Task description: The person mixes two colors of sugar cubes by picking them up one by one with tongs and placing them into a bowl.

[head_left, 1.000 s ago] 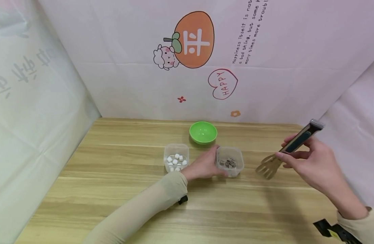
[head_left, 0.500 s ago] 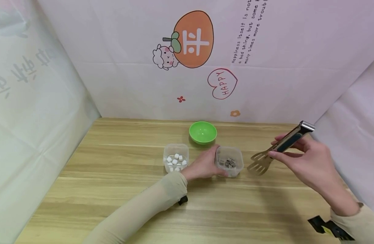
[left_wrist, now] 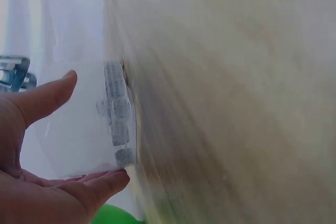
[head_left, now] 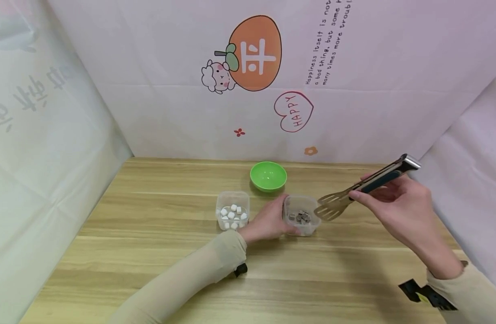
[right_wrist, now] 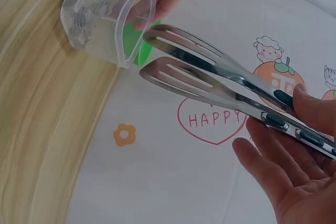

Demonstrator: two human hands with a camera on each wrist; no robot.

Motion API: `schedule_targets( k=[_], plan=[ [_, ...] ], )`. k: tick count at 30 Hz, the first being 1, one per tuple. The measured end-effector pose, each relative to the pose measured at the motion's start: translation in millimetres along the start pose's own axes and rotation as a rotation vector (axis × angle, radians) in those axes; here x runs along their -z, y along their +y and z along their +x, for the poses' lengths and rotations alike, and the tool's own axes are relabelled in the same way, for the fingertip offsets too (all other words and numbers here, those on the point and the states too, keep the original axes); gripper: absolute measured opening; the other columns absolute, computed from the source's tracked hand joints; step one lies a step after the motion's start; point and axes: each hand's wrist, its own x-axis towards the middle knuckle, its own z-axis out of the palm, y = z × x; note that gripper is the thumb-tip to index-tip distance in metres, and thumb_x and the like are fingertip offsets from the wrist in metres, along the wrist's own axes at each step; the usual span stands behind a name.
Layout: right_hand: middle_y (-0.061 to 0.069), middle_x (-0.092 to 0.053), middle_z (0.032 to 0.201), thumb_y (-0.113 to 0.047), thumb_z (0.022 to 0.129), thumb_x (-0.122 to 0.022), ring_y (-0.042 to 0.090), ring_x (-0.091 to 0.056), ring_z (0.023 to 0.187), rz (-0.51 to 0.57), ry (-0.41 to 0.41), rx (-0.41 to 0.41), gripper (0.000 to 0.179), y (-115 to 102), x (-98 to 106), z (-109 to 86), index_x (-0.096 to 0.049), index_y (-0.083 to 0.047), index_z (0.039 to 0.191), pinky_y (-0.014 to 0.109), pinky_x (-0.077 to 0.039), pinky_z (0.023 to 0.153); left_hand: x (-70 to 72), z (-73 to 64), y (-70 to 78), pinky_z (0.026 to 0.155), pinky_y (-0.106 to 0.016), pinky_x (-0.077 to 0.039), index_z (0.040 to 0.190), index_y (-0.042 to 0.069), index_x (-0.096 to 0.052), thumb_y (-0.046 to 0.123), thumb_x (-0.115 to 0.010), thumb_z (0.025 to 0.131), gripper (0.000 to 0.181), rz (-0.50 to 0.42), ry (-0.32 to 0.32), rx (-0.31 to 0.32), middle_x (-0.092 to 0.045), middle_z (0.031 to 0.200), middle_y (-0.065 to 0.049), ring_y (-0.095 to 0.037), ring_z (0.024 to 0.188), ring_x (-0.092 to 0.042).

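In the head view my left hand (head_left: 268, 219) grips the left side of a clear plastic container (head_left: 306, 230) standing on the table. Small dark grey-brown pieces (head_left: 302, 217) lie at its bottom. The left wrist view shows the thumb on one side of this container (left_wrist: 79, 124) and fingers along another. My right hand (head_left: 407, 209) holds metal tongs (head_left: 387, 176) with dark grips, between thumb and fingers. Their slotted tips hang at the container's right rim, slightly apart. Nothing sits between the tips of the tongs (right_wrist: 239, 80) in the right wrist view.
A second clear container (head_left: 233, 199) with several white cubes (head_left: 231, 215) stands left of my left hand. Behind both containers is a green bowl (head_left: 269, 177), near the back edge of the wooden table (head_left: 158, 252). A printed white cloth (head_left: 183, 121) rises behind the table.
My right hand has moved left with the tongs, bringing their tips from the table's right side to the container's rim. My left hand has kept its hold on the container.
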Motion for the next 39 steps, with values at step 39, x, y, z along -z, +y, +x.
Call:
schedule_targets(
  k=[39],
  plan=[
    [0.008, -0.077, 0.084, -0.002, 0.082, -0.091, 0.003, -0.073, 0.073, 0.112, -0.014, 0.102, 0.021, 22, -62, 19.2, -0.074, -0.003, 0.096, 0.015, -0.061, 0.066, 0.4, -10.2, -6.2, 0.118, -0.042, -0.044, 0.158, 0.001, -0.039, 0.015, -0.099, 0.071, 0.107, -0.102, 0.066, 0.102, -0.058, 0.148, -0.016, -0.03, 0.133, -0.057]
  ],
)
